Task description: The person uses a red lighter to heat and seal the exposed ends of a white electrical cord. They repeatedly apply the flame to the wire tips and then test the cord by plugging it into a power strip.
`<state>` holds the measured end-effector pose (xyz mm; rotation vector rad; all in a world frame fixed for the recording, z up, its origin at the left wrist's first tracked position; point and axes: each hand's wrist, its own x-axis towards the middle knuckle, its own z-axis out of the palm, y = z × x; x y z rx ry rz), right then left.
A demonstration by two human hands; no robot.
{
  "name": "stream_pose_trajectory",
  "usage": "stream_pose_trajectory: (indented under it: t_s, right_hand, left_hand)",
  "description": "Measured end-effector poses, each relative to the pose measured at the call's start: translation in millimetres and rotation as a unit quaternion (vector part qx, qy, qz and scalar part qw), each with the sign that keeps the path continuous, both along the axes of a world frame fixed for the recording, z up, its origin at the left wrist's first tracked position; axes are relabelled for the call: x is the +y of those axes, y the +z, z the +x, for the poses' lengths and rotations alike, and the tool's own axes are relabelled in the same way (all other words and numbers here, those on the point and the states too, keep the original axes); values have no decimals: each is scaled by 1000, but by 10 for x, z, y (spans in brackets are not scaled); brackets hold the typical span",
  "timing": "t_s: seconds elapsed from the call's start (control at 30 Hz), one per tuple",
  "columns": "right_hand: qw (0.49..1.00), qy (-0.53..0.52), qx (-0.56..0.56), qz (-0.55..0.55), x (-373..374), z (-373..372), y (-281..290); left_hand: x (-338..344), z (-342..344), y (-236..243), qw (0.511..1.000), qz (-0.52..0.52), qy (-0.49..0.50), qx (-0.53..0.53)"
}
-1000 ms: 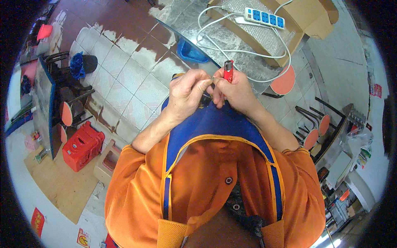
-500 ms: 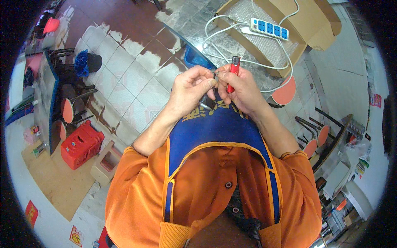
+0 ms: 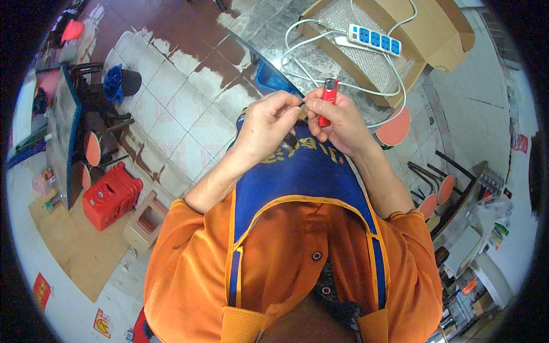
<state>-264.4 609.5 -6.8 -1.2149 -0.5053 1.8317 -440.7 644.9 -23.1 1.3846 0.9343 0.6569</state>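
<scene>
In front of my blue apron (image 3: 297, 177), both hands meet near the table edge. My left hand (image 3: 264, 127) is closed, its thumb and fingers pinching a thin black piece (image 3: 301, 104) too small to name. Below that palm shows part of a dark, shiny object (image 3: 290, 141); most of it is hidden, and I cannot tell what it is. My right hand (image 3: 342, 124) is closed around a red lighter (image 3: 330, 94) with a black top, held upright. Its thumb and forefinger tips meet the thin black piece.
Beyond my hands, a grey table (image 3: 269, 26) bears an open cardboard box (image 3: 366, 86) with bubble wrap, and a white power strip (image 3: 374, 40) with looping cable. A blue bin (image 3: 269, 77) stands under the edge. A red jerrycan (image 3: 112, 196) is at left; stools (image 3: 394, 127) stand at right.
My left hand has rolled over, its back now facing up and covering more of the dark object. The lighter has shifted slightly right and lower.
</scene>
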Motion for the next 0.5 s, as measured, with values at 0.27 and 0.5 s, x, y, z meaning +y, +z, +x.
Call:
stream_pose_trajectory:
  t_s: [0.27, 0.5]
  right_hand:
    - [999, 39, -24, 10, -96, 55, 32]
    - [999, -8, 18, 40, -158, -59, 14]
  left_hand:
    - [-39, 27, 69, 986, 164, -24, 20]
    - [-53, 27, 34, 991, 132, -26, -12]
